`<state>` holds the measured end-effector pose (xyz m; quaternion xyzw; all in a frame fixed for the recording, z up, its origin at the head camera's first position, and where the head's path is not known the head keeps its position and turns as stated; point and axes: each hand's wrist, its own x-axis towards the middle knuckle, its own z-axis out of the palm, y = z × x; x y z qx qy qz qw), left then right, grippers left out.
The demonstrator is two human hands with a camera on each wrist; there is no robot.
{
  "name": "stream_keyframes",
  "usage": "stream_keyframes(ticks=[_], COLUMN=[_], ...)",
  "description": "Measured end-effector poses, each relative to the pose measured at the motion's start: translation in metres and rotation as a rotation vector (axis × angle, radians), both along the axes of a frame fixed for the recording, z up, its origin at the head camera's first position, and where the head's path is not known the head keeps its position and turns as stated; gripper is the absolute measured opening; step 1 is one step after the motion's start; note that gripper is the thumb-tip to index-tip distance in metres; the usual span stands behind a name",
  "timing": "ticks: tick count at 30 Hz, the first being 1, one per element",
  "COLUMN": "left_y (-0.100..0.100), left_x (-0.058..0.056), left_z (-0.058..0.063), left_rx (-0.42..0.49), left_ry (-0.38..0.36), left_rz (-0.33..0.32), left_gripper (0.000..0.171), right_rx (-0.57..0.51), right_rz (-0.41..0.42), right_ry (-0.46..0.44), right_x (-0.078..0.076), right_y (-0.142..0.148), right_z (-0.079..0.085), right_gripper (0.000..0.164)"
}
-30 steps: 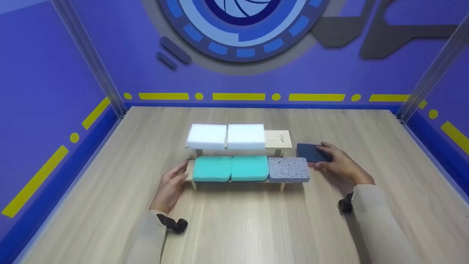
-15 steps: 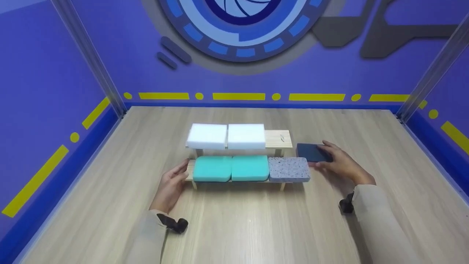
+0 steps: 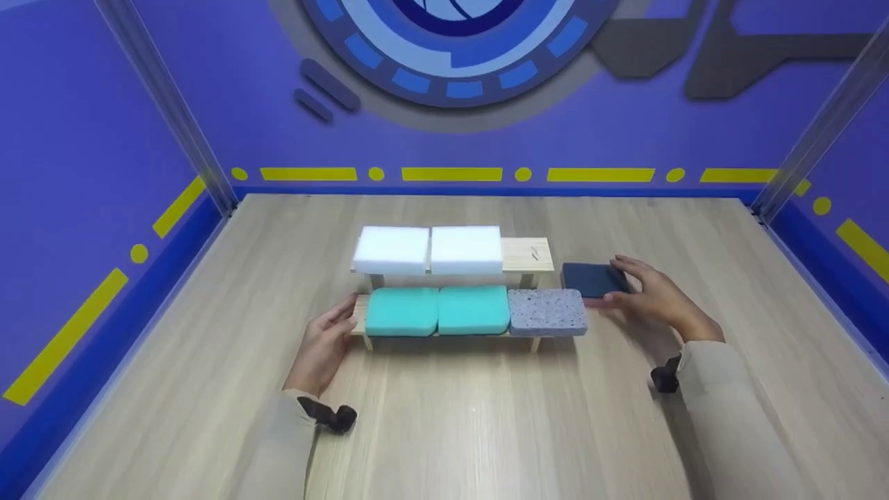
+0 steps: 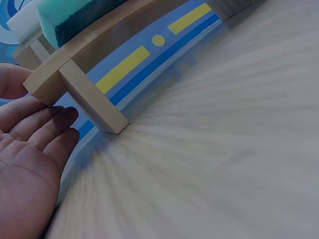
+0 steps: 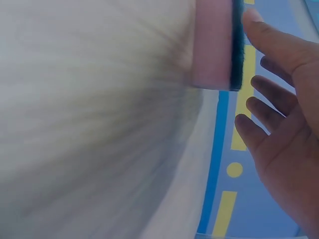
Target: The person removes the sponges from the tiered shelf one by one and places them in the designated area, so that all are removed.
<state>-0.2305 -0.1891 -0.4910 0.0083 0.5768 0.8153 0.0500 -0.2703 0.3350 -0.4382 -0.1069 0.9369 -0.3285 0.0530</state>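
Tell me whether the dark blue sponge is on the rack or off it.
Off: the dark blue sponge lies on the table beside the wooden rack, under the right hand.

Left hand (image 3: 325, 344) lying low with palm turned inward, fingers (image 4: 47, 130) straight and together, thumb raised apart. Right hand (image 3: 656, 298) stretched forward, palm down, fingers (image 5: 266, 94) spread and nearly straight, thumb extended. Both forearms in pale sleeves, angled inward from the near edge, with a dark strap at each wrist.
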Motion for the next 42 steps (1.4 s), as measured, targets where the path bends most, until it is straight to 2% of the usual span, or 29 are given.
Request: stream_keyframes(ticks=[5, 16, 28, 42], left_y=[-0.001, -0.001, 0.0, 0.0], left_x=[0.0, -0.001, -0.001, -0.001], left_z=[0.001, -0.001, 0.001, 0.002], left_rx=[-0.001, 0.003, -0.036, -0.032], left_ry=[0.0, -0.002, -0.005, -0.013], left_rz=[-0.009, -0.011, -0.008, -0.015], left_gripper=[0.055, 0.055, 0.055, 0.056], right_rx=[0.003, 0.001, -0.001, -0.006], right_rz=[0.007, -0.022, 0.022, 0.047], right_ry=[0.037, 0.038, 0.161, 0.192], right_x=[0.001, 0.002, -0.002, -0.006], right_y=[0.002, -0.005, -0.017, -0.039], right_z=[0.008, 0.025, 0.047, 0.064], right_gripper=[0.075, 0.077, 0.068, 0.069])
